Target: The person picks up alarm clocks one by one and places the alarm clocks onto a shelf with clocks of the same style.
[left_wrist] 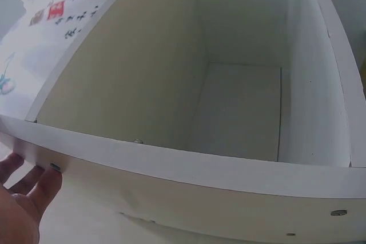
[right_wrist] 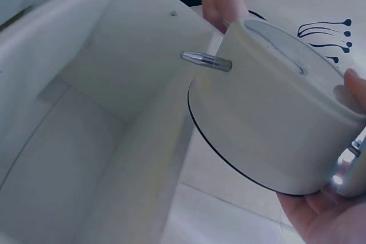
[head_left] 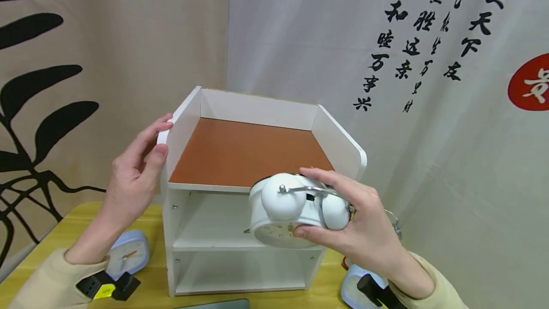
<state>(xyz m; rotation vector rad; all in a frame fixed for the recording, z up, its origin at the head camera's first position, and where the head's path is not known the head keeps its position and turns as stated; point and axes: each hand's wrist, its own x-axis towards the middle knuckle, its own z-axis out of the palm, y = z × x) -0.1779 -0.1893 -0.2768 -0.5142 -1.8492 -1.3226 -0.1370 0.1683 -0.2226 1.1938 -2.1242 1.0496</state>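
A small white desk shelf (head_left: pixel 257 98) stands on the table, with a brown top board (head_left: pixel 249 151) and two open compartments below. At its upper left, my left hand (head_left: pixel 134 171) grips the side panel, thumb on the front edge and fingers on the outer side. My right hand (head_left: pixel 364 221) holds a white twin-bell alarm clock (head_left: pixel 263 211) in front of the top board's right part, bells towards me and dial tilted down. In the right wrist view, the clock's round white body (right_wrist: pixel 269 118) and one metal foot (right_wrist: pixel 207 60) show beside the shelf panel (right_wrist: pixel 143 50).
On the yellow wooden table (head_left: pixel 81 223) lie a light blue clock (head_left: pixel 136 252) at left and a light blue object (head_left: pixel 353 287) below my right wrist. A grey flat thing (head_left: pixel 231 304) is at the front edge. Curtains (head_left: pixel 291 37) hang behind the shelf.
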